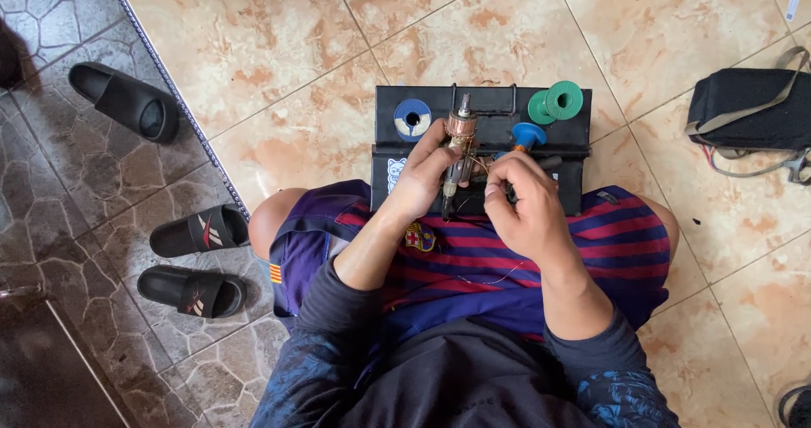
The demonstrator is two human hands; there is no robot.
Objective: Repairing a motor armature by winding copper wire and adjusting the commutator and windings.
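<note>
My left hand [422,174] grips a small motor armature [460,149], a metal shaft with a copper-coloured commutator at its upper end, held upright over my lap. My right hand [522,204] is closed beside it, its fingertips pinching a thin copper wire that runs to the armature. Both hands hover above a black tray [490,111] lying on the floor in front of my knees. On the tray sit a blue spool [412,117], a green spool [556,101] and a blue-handled tool [529,134].
I sit on a beige tiled floor in striped shorts. Black sandals lie left: one [127,100] farther off, a pair [198,259] near my knee. A dark strapped bag [752,111] lies right. A metal strip [177,98] borders grey stone paving.
</note>
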